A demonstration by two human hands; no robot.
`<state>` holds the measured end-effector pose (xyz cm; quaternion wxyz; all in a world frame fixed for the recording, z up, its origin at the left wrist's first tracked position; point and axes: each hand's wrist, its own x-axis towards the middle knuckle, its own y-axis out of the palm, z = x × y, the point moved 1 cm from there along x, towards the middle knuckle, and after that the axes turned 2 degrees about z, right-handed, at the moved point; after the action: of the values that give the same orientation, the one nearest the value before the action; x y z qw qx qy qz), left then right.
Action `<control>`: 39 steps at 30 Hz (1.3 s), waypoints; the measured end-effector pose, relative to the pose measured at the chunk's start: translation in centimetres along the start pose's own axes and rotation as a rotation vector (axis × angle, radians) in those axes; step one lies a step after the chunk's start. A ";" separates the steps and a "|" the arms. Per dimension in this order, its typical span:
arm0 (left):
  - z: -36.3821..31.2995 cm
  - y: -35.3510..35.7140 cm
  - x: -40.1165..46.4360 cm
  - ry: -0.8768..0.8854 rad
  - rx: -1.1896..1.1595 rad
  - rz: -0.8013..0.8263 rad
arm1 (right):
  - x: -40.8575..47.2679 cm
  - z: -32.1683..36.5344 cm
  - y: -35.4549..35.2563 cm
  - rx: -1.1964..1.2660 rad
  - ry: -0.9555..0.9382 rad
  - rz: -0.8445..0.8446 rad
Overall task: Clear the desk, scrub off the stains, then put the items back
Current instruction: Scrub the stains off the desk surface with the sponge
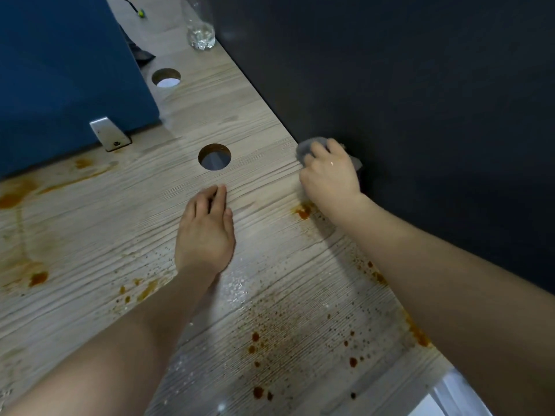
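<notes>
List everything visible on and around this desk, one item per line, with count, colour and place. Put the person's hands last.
desk: one, pale wood grain, fills the view
stains: many, orange-brown, front, left and right edge
cable holes: two, round, in the desk's far part
partition: one, blue, far left
bracket: one, silver, at the partition's foot
bottle: one, clear, far end
dark panel: one, along the right edge
cloth: one, grey, right edge
left hand: flat on the desk
right hand: grips the cloth
</notes>
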<state>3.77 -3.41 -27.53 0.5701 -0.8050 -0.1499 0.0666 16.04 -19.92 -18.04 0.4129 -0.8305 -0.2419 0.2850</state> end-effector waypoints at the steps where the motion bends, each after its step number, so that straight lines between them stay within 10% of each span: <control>1: 0.1 0.0 0.0 -0.001 -0.004 0.000 | -1.0 0.2 0.6 -0.011 -0.005 0.030; 39: 0.7 -0.9 0.8 0.023 -0.168 0.109 | -8.2 -2.0 0.0 -0.138 -0.087 0.075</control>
<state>4.16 -2.25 -26.89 0.4979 -0.8576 -0.1042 0.0753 11.49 -26.27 -14.77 0.3327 -0.8523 -0.2476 0.3186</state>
